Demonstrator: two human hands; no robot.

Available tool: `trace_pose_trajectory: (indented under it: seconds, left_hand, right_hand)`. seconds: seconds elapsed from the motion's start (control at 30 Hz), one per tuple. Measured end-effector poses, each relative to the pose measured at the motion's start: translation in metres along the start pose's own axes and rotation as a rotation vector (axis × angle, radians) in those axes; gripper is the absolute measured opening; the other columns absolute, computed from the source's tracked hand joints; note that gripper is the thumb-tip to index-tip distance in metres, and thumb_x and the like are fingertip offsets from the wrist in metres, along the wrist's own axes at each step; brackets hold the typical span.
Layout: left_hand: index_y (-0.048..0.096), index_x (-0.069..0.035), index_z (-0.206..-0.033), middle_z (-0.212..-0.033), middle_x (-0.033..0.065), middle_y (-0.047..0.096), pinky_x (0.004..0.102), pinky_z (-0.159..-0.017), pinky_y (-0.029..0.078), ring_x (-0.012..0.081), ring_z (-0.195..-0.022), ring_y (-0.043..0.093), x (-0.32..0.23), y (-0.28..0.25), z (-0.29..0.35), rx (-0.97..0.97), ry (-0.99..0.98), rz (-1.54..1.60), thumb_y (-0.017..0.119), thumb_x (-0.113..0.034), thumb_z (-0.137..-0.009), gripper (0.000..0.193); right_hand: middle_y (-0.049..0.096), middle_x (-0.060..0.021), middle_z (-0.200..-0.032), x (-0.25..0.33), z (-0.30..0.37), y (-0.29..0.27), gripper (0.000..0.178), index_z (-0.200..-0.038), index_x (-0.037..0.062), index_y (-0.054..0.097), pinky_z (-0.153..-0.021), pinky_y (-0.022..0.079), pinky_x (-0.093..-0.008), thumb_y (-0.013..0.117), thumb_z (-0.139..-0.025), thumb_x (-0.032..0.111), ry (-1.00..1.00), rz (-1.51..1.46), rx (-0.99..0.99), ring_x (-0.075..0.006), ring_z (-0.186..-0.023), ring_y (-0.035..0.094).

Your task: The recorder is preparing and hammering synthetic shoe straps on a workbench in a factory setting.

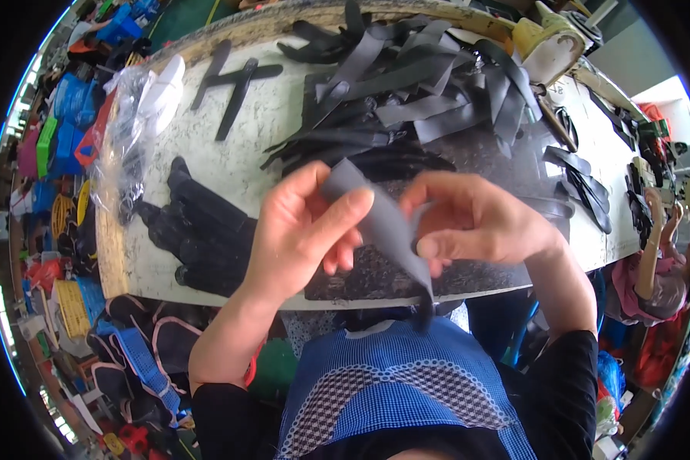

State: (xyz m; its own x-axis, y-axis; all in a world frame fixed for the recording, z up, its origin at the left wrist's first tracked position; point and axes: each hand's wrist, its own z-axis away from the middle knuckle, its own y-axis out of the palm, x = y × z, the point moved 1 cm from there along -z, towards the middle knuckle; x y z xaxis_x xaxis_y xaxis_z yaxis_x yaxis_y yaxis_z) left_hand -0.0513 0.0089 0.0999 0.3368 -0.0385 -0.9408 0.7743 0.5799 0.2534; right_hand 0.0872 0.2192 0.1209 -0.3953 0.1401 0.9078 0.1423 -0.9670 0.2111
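Nearest the camera is the person's blue checked apron (406, 383), and just above it both bare hands meet over the near edge of the worktop (245, 130). Between them hangs a dark grey strip (383, 222), thin and flat, held up in the air and not touching the worktop; its lower end droops past the edge toward the apron. It looks light and limp, something like rubber or thin leather, so it would likely fold under its own weight and is best pinched near an end or along an edge, not pushed from the flat. The left hand (299, 238) comes in from the lower left with the wrist bent back and the palm turned toward the strip, its fingers (345, 211) closed on the upper end, thumb over the top. The right hand (468, 222) comes from the lower right, forearm steep, knuckles up, its fingers curled shut on the strip's right edge a little lower down. Just beyond the hands lies a dark textured mat (376, 276) on the worktop, and to the left a stack of black moulded pieces (203, 230). Farther off is a big loose heap of black strips (406, 92), with a clear plastic bag (134, 115) at the far left and a yellowish machine part (548, 42) at the far right.
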Motion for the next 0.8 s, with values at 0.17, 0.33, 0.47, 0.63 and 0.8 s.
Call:
trace_pose_trajectory:
  seconds: [0.17, 0.33, 0.47, 0.63, 0.8]
  left_hand:
    - [0.067, -0.001, -0.100, -0.076, 0.0104, 0.075, 0.0219, -0.047, 0.052, 0.0106, -0.055, 0.068, 0.082, -0.010, 0.061, 0.017, -0.271, 0.019, 0.072, -0.021, -0.103, 0.021]
    - [0.065, -0.003, -0.077, -0.066, 0.0064, 0.071, 0.0260, -0.043, 0.047, 0.0129, -0.049, 0.065, 0.095, -0.013, 0.062, -0.131, -0.097, -0.414, 0.077, -0.023, -0.099, 0.032]
    - [0.057, -0.009, -0.069, -0.051, 0.0036, 0.054, 0.0379, -0.042, 0.041, 0.0271, -0.042, 0.058, 0.103, -0.013, 0.060, -0.242, 0.345, -1.321, 0.085, -0.032, -0.089, 0.042]
    - [0.058, -0.011, -0.080, -0.055, 0.0016, 0.057, 0.0361, -0.043, 0.045, 0.0246, -0.044, 0.060, 0.086, -0.023, 0.061, -0.389, 0.407, -1.237, 0.085, -0.035, -0.089, 0.037]
    - [0.073, -0.008, -0.101, -0.097, 0.0069, 0.069, 0.0368, -0.076, 0.057, 0.0244, -0.089, 0.069, 0.090, -0.034, 0.073, -0.179, 0.789, -1.140, 0.085, -0.021, -0.084, 0.025]
  right_hand:
    - [0.075, -0.0030, -0.089, -0.033, -0.001, -0.002, 0.018, -0.109, 0.0010, 0.073, -0.066, 0.056, -0.0267, 0.077, -0.096, 0.013, 0.221, 0.369, 0.056, -0.0108, -0.075, 0.070]
    - [0.073, -0.0081, -0.084, -0.049, -0.021, 0.002, 0.014, -0.100, 0.0028, 0.074, -0.066, 0.056, -0.0310, 0.078, -0.090, 0.010, -0.041, 0.866, -0.047, -0.0187, -0.074, 0.071]
    - [0.068, -0.0102, -0.083, -0.034, -0.050, -0.001, 0.011, -0.093, 0.0023, 0.070, -0.064, 0.056, -0.0360, 0.079, -0.087, 0.008, -0.396, 1.111, -0.471, -0.0232, -0.073, 0.069]
    - [0.064, -0.0078, -0.098, -0.052, -0.102, 0.003, 0.025, -0.096, 0.0065, 0.070, -0.080, 0.055, -0.0413, 0.085, -0.078, 0.014, -0.625, 1.381, -0.497, -0.0303, -0.094, 0.063]
    - [0.063, -0.0085, -0.101, -0.057, -0.111, 0.012, 0.025, -0.095, 0.0063, 0.068, -0.085, 0.055, -0.0408, 0.084, -0.078, 0.012, -0.628, 1.400, -0.463, -0.0304, -0.099, 0.062]
